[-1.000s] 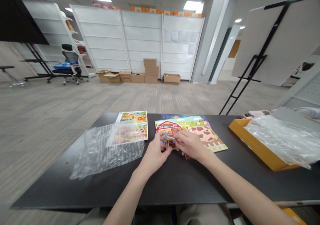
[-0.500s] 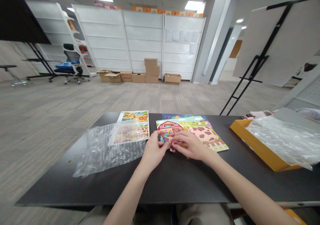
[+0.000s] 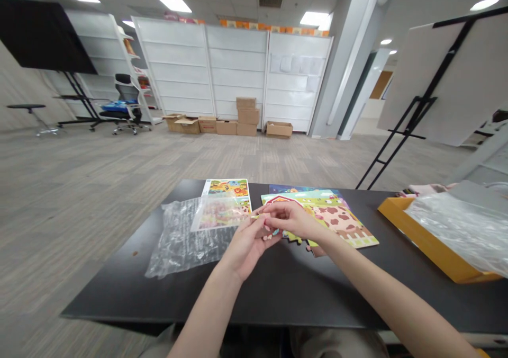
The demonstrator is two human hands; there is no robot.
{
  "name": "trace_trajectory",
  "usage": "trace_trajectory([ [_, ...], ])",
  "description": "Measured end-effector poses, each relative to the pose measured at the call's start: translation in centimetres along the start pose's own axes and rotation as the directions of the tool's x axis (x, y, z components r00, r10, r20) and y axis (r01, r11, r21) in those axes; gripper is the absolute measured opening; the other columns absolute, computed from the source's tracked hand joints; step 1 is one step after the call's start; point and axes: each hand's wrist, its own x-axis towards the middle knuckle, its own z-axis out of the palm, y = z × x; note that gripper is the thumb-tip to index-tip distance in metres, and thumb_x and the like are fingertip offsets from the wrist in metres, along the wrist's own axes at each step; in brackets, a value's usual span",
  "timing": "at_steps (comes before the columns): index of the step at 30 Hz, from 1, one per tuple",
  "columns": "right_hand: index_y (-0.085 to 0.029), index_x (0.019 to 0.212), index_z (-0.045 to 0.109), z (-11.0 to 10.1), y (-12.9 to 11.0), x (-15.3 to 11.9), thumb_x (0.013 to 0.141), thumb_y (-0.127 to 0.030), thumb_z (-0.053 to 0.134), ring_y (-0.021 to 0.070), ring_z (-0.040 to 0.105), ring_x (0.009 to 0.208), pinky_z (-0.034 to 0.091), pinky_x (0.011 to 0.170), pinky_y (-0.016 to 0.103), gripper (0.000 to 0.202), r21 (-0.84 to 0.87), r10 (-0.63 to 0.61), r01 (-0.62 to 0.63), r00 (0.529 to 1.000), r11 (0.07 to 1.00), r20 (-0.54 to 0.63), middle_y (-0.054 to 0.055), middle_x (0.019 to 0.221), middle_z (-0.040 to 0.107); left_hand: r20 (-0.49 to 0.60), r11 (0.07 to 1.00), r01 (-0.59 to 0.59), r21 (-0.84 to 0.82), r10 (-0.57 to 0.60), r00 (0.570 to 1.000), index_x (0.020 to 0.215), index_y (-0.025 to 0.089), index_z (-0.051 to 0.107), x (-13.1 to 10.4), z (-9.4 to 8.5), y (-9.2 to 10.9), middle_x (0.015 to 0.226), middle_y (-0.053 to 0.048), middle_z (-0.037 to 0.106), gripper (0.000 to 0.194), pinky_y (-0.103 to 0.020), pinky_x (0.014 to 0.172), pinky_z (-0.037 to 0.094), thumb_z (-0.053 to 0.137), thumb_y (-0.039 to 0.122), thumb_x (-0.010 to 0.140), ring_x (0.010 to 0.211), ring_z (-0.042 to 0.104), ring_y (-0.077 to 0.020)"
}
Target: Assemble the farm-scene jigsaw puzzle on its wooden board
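Note:
A farm jigsaw puzzle (image 3: 337,217) with a spotted cow and a red barn lies on the dark table. In front of its left part, my left hand (image 3: 245,245) is turned palm up, its fingers curled around several small puzzle pieces (image 3: 271,235). My right hand (image 3: 297,221) reaches over it, fingertips pinched at the pieces; its grip is partly hidden. Below my right hand, a brownish puzzle piece (image 3: 318,251) pokes out at the jigsaw's near edge. The barn is mostly covered by my right hand.
Left of my hands, a clear plastic bag (image 3: 186,241) partly overlaps a printed picture sheet (image 3: 227,187). A dark blue puzzle (image 3: 286,189) lies behind the farm one. At right stands a yellow box (image 3: 432,241) with clear plastic wrap (image 3: 456,225) in it.
My left hand has turned palm up, and puzzle pieces now show in it. Both hands have come off the farm puzzle's near-left area, uncovering loose pieces there. The view has shifted slightly.

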Motion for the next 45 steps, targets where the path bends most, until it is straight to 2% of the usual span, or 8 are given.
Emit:
trace_trajectory([
  [4, -0.016, 0.096, 0.073, -1.0, -0.9, 3.5, 0.091, -0.045, 0.062, 0.0181, 0.068, 0.078, 0.052, 0.072, 0.029, 0.032, -0.38, -0.009, -0.048, 0.989, 0.924, -0.146, 0.006, 0.088, 0.075, -0.072, 0.994, -0.043, -0.102, 0.035, 0.997, 0.111, 0.015, 0.064, -0.1, -1.0, 2.3, 0.092, -0.009, 0.073, 0.021, -0.039, 0.082, 0.06, 0.065, 0.015, 0.09, 0.091, 0.073, -0.0226],
  [7, -0.017, 0.09, 0.073, -1.9, -0.3, 5.1, 0.094, -0.045, 0.057, 0.0207, 0.069, 0.082, 0.049, 0.074, 0.029, 0.033, -0.743, -0.018, -0.238, 0.948, 0.625, -0.319, 0.009, 0.088, 0.076, -0.191, 0.98, -0.078, -0.182, 0.042, 0.981, 0.114, 0.016, 0.062, -0.3, -1.4, 3.9, 0.106, -0.015, 0.072, 0.021, -0.032, 0.073, 0.059, 0.056, 0.015, 0.094, 0.092, 0.073, -0.0225],
  [11, -0.017, 0.092, 0.073, -1.6, 1.6, 5.4, 0.083, -0.058, 0.068, 0.0282, 0.071, 0.088, 0.048, 0.072, 0.031, 0.043, -0.916, 0.165, -0.324, 0.942, 0.236, -0.291, 0.015, 0.094, 0.076, -0.317, 0.954, -0.105, -0.282, 0.01, 0.948, 0.102, 0.015, 0.063, -0.3, -1.4, 4.7, 0.099, -0.014, 0.069, 0.017, -0.03, 0.067, 0.058, 0.051, 0.027, 0.098, 0.086, 0.071, -0.0214],
  [18, -0.015, 0.094, 0.075, -0.6, 2.0, 5.1, 0.087, -0.05, 0.061, 0.031, 0.073, 0.085, 0.047, 0.067, 0.033, 0.038, -0.961, 0.166, -0.254, 0.958, 0.114, -0.233, 0.018, 0.093, 0.076, -0.311, 0.942, -0.091, -0.324, -0.015, 0.95, 0.111, 0.021, 0.06, 0.0, -0.8, 3.9, 0.091, -0.008, 0.065, 0.018, -0.027, 0.061, 0.054, 0.05, 0.031, 0.099, 0.076, 0.068, -0.0178],
  [30, -0.018, 0.079, 0.076, -3.4, -1.3, 5.2, 0.085, -0.026, 0.058, 0.0248, 0.071, 0.075, 0.041, 0.061, 0.029, 0.021, -0.893, 0.123, -0.392, 0.919, 0.219, -0.374, 0.012, 0.079, 0.076, -0.4, 0.936, -0.082, -0.341, -0.066, 0.914, 0.1, 0.021, 0.062, 2.0, -0.1, 1.1, 0.082, -0.003, 0.062, 0.026, -0.034, 0.069, 0.059, 0.047, 0.043, 0.101, 0.074, 0.07, -0.0173],
  [38, -0.02, 0.076, 0.074, 2.9, -5.6, 2.9, 0.087, -0.03, 0.06, 0.0205, 0.065, 0.062, 0.039, 0.055, 0.028, 0.02, -0.938, -0.051, -0.149, 0.984, 0.313, -0.173, 0.008, 0.069, 0.073, -0.359, 0.901, -0.168, -0.401, 0.014, 0.933, 0.09, 0.018, 0.06, 2.7, 0.6, 0.1, 0.076, 0.0, 0.062, 0.023, -0.021, 0.061, 0.054, 0.05, 0.036, 0.101, 0.061, 0.062, -0.0095],
  [43, -0.021, 0.081, 0.075, 1.3, -4.4, 3.7, 0.09, -0.036, 0.061, 0.0159, 0.067, 0.066, 0.045, 0.061, 0.025, 0.022, -0.726, -0.06, 0.059, 0.998, 0.685, 0.024, 0.002, 0.074, 0.075, -0.367, 0.907, -0.178, -0.382, 0.028, 0.93, 0.091, 0.017, 0.062, 2.4, 1.0, 0.9, 0.075, 0.0, 0.063, 0.006, -0.021, 0.058, 0.051, 0.06, 0.022, 0.094, 0.063, 0.063, -0.0101],
  [45, -0.019, 0.082, 0.074, -0.9, -2.4, 4.7, 0.094, -0.04, 0.055, 0.0158, 0.067, 0.066, 0.046, 0.061, 0.025, 0.031, -0.691, -0.053, -0.04, 0.992, 0.722, -0.113, 0.003, 0.074, 0.074, -0.377, 0.901, -0.157, -0.404, -0.008, 0.926, 0.095, 0.018, 0.061, 2.2, 0.9, 1.5, 0.08, -0.002, 0.065, 0.007, -0.023, 0.059, 0.052, 0.055, 0.02, 0.096, 0.064, 0.064, -0.0108],
])
